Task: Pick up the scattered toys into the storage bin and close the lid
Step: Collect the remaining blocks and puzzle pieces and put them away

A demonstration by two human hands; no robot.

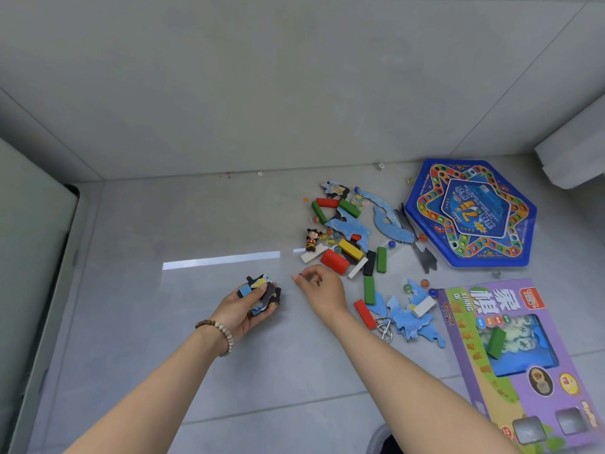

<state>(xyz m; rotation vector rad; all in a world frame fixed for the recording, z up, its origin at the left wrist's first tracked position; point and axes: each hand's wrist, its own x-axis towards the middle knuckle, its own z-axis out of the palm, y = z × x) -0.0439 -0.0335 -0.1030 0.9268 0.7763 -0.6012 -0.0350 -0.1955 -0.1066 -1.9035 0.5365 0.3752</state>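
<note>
Scattered toys lie on the grey floor: a red block, a yellow block, green blocks, marbles, a small figurine and blue puzzle pieces. My left hand holds a bundle of puzzle pieces and a blue block just above the floor, left of the pile. My right hand hovers at the pile's near-left edge, close to the red block. Its fingers are curled round something small that barely shows. A grey-green, round-cornered surface at the left edge may be the bin; I cannot tell.
A blue hexagonal board game lies at the back right. A purple chess box with a green block on it lies at the front right. A metal ring puzzle and a die by the wall are also there.
</note>
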